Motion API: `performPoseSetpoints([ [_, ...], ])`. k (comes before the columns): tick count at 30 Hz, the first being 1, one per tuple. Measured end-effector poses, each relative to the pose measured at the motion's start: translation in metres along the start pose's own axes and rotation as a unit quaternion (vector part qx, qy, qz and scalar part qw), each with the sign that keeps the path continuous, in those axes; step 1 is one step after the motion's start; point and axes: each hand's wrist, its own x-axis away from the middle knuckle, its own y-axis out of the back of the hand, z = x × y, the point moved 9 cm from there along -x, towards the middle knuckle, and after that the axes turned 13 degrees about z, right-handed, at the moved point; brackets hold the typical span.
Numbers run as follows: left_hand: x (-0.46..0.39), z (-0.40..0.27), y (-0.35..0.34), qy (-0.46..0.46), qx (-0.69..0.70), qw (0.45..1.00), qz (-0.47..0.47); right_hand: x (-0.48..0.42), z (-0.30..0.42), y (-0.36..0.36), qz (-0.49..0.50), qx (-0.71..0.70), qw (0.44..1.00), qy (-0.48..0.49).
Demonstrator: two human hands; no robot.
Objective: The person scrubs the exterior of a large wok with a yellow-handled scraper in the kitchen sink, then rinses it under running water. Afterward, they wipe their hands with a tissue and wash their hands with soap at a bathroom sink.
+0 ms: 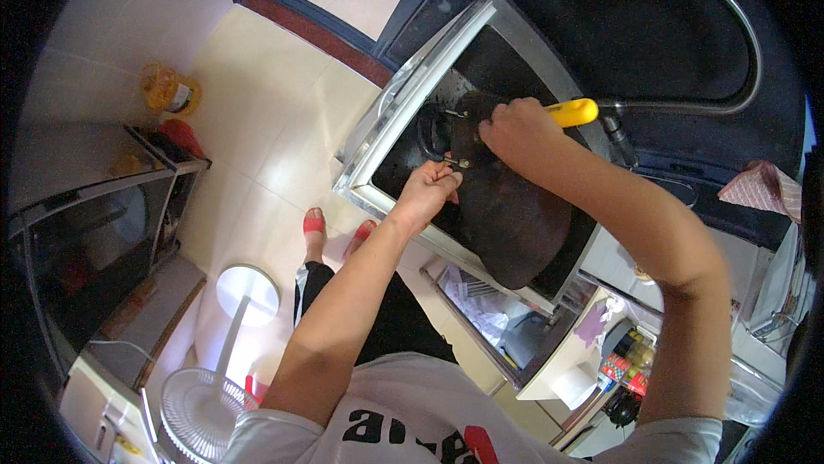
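Observation:
A dark pan-like metal vessel point(518, 226) lies tilted over a sink point(499, 52) with a dark basin and pale rim. A black loop handle point(426, 132) joins it through two brass-coloured fasteners. Close to the lower fastener point(463, 163), my left hand point(430, 188) has its thumb and fingers pinched together at the handle's end. My right hand point(524, 132) is wrapped around a yellow-handled tool point(573, 113), resting above the dark vessel. The tool's working end is hidden behind that hand, so its kind cannot be told.
A curved metal faucet point(754, 45) with a spray head arches beyond the sink. A cloth point(763, 190) lies to the right. Below the sink, a drawer point(496, 322) stands pulled out. On the left are a fan point(203, 409), a dark-fronted cabinet point(96, 258) and a yellow jug point(168, 89).

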Motion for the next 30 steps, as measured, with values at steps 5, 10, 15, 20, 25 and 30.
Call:
performPoseSetpoints([
  [5,0.0,0.002,-0.001,-0.008,0.005,1.0,0.009,-0.005,-0.005,-0.011,-0.007,-0.026,1.0,-0.007],
  [10,0.001,-0.01,-0.005,-0.006,0.005,1.0,0.02,0.008,-0.017,-0.018,0.063,-0.023,0.997,-0.039],
  [15,0.005,-0.002,-0.011,0.039,-0.013,0.998,0.042,0.006,-0.026,-0.038,0.086,-0.107,0.987,-0.089],
  [20,0.021,0.002,-0.029,0.036,0.025,0.998,0.05,0.068,-0.042,-0.059,0.059,-0.224,0.961,-0.149],
  [25,0.042,0.011,-0.053,0.024,0.186,0.98,0.072,0.098,-0.028,-0.071,0.047,-0.243,0.955,-0.166],
  [30,0.037,0.027,-0.055,0.036,0.386,0.889,0.243,0.105,-0.022,-0.072,-0.042,-0.241,0.953,-0.178],
])
